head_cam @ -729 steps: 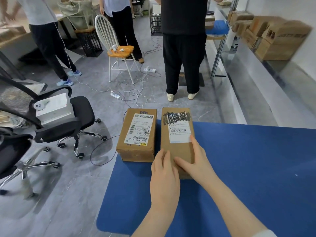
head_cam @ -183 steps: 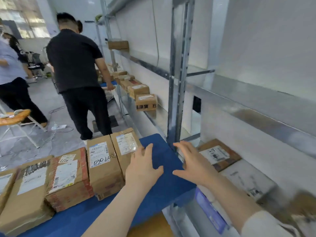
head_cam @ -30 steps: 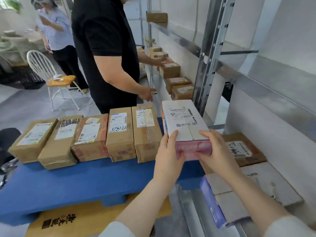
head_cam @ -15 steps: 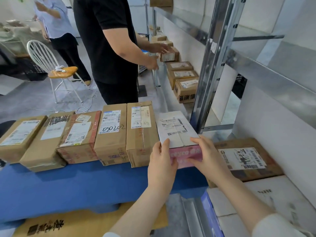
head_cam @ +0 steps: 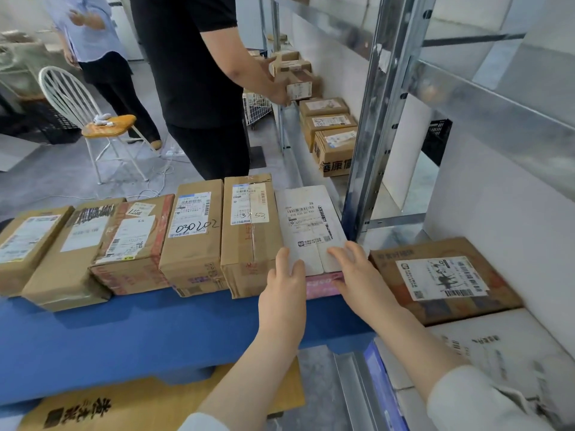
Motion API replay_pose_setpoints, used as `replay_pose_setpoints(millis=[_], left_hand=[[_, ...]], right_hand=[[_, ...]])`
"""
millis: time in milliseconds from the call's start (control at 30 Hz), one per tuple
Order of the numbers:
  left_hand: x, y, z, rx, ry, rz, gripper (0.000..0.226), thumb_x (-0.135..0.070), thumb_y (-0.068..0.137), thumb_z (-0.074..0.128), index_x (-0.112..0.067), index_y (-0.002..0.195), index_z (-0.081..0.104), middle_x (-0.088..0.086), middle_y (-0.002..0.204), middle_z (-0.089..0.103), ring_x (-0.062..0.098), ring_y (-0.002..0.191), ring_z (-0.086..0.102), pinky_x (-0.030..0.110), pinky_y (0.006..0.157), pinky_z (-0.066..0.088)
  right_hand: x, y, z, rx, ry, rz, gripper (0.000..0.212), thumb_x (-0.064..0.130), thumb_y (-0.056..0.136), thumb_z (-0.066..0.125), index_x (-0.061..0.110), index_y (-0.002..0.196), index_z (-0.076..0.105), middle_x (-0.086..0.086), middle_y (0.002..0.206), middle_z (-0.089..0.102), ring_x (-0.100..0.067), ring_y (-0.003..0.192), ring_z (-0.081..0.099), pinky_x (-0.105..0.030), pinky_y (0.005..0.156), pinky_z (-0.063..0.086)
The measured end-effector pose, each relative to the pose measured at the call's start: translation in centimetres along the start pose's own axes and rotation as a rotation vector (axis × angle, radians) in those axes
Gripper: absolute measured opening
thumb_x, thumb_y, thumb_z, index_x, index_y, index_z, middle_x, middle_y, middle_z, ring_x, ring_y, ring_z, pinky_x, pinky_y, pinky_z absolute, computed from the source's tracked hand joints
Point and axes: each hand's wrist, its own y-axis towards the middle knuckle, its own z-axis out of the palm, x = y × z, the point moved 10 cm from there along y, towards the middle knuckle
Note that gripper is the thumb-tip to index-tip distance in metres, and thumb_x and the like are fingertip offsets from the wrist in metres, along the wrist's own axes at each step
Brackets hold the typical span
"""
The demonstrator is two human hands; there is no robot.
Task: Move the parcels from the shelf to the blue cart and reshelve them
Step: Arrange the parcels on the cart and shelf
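**White-topped parcel down at the right end of the cart**

On the flat blue cart top (head_cam: 124,331), in one row from left to right: five brown cardboard parcels with white shipping labels, then a white-topped cardboard parcel with a pink front face (head_cam: 311,225). Last in the row, at the cart's right end, barcode label up, side against the taped brown parcel (head_cam: 249,225) next to it. Further left, a brown parcel hand-marked "030202" (head_cam: 193,231), a brown one with red tape (head_cam: 133,244), and two plain brown ones (head_cam: 74,253) (head_cam: 28,244) at the left end.

Left hand (head_cam: 284,293): fingers straight and relaxed, tips touching the near left corner of the white-topped parcel, curled round nothing. Right hand (head_cam: 357,275): fingers stretched out and spread, lying on the near right corner of the same parcel, gripping nothing.

Just right of the cart, on the grey metal shelf (head_cam: 401,237): a flat brown cardboard parcel with a large white label (head_cam: 441,275), and nearer the camera a wide pale flat box with a blue edge (head_cam: 482,353). Beyond the perforated metal upright (head_cam: 373,119), on the same shelf level: a line of small brown boxes (head_cam: 334,147).

Behind the cart, a person in a black shirt, with small cardboard boxes (head_cam: 292,76) in hand at the shelf. Under the cart, a brown cardboard sheet with black characters (head_cam: 124,402).
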Motion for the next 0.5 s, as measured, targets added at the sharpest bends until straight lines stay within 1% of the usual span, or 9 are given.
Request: replay_pose_setpoints(millis=[67, 167, 267, 300, 333, 400, 433, 467, 500], left_hand=[[0.1, 0.3, 0.0, 0.001, 0.009, 0.009, 0.045, 0.000, 0.085, 0.060, -0.016, 0.124, 0.045, 0.004, 0.153, 0.014, 0.020, 0.103, 0.047, 0.026, 0.057, 0.037], [0.2, 0.5, -0.1, 0.004, 0.001, 0.009, 0.041, 0.002, 0.085, 0.059, -0.014, 0.121, 0.047, 0.003, 0.154, 0.013, 0.020, 0.104, 0.047, 0.026, 0.057, 0.038], [0.1, 0.4, 0.3, 0.014, 0.006, 0.014, 0.050, 0.004, 0.083, 0.060, -0.013, 0.127, 0.044, 0.003, 0.156, 0.010, 0.021, 0.109, 0.046, 0.027, 0.057, 0.039], [0.1, 0.3, 0.3, 0.009, 0.000, 0.018, 0.052, 0.006, 0.082, 0.061, -0.012, 0.129, 0.046, 0.004, 0.157, 0.013, 0.022, 0.107, 0.048, 0.028, 0.057, 0.041], [0.0, 0.2, 0.2, 0.008, -0.015, 0.026, 0.053, 0.007, 0.077, 0.065, -0.010, 0.126, 0.051, 0.007, 0.155, 0.023, 0.023, 0.102, 0.052, 0.028, 0.054, 0.044], [-0.3, -0.1, -0.8, -0.014, -0.022, 0.074, 0.054, 0.007, 0.060, 0.079, -0.009, 0.110, 0.066, 0.011, 0.139, 0.050, 0.023, 0.083, 0.062, 0.027, 0.042, 0.048], [-0.4, -0.1, -1.2, -0.037, -0.014, 0.101, 0.055, 0.004, 0.057, 0.082, -0.010, 0.109, 0.068, 0.010, 0.135, 0.054, 0.022, 0.081, 0.063, 0.026, 0.041, 0.049], [-0.5, -0.1, -1.0, -0.015, -0.030, 0.111, 0.055, 0.000, 0.066, 0.078, -0.012, 0.117, 0.064, 0.009, 0.140, 0.049, 0.022, 0.090, 0.062, 0.027, 0.046, 0.051], [-0.4, 0.0, -0.7, -0.002, -0.031, 0.121, 0.054, -0.004, 0.079, 0.068, -0.015, 0.130, 0.054, 0.006, 0.149, 0.037, 0.022, 0.103, 0.058, 0.028, 0.055, 0.053]], right_hand=[[0.0, 0.5, 0.1, -0.009, -0.006, 0.005, 0.057, 0.004, 0.088, 0.060, 0.022, 0.137, 0.037, -0.008, 0.149, 0.020, -0.029, 0.121, 0.046, -0.035, 0.096, 0.045], [0.2, 1.4, 0.4, -0.017, -0.028, 0.013, 0.060, 0.001, 0.087, 0.059, 0.021, 0.138, 0.035, -0.008, 0.148, 0.021, -0.030, 0.119, 0.047, -0.037, 0.094, 0.047], [0.1, 2.0, 0.7, -0.022, -0.051, 0.037, 0.061, 0.000, 0.088, 0.057, 0.021, 0.139, 0.032, -0.007, 0.151, 0.017, -0.030, 0.122, 0.044, -0.037, 0.094, 0.047], [-0.1, 2.1, 0.8, -0.018, -0.052, 0.045, 0.062, 0.001, 0.088, 0.057, 0.022, 0.140, 0.032, -0.008, 0.152, 0.016, -0.030, 0.125, 0.042, -0.037, 0.096, 0.046], [-0.3, 2.1, 0.9, -0.009, -0.044, 0.052, 0.063, 0.002, 0.089, 0.058, 0.022, 0.142, 0.031, -0.008, 0.154, 0.014, -0.030, 0.128, 0.040, -0.037, 0.098, 0.045], [-0.2, 1.8, 0.8, 0.008, -0.013, 0.049, 0.065, 0.008, 0.089, 0.059, 0.024, 0.145, 0.029, -0.010, 0.156, 0.012, -0.030, 0.133, 0.036, -0.036, 0.102, 0.040], [0.0, 1.6, 0.5, 0.001, -0.003, 0.038, 0.066, 0.010, 0.089, 0.061, 0.024, 0.145, 0.029, -0.010, 0.156, 0.012, -0.030, 0.134, 0.035, -0.036, 0.103, 0.039], [0.2, 1.2, 0.1, -0.012, -0.001, 0.028, 0.067, 0.011, 0.088, 0.062, 0.024, 0.145, 0.029, -0.011, 0.156, 0.013, -0.030, 0.135, 0.033, -0.036, 0.104, 0.038], [0.4, 0.6, -0.4, -0.023, -0.004, 0.028, 0.068, 0.012, 0.088, 0.064, 0.024, 0.145, 0.029, -0.011, 0.155, 0.014, -0.030, 0.136, 0.032, -0.037, 0.104, 0.037]])
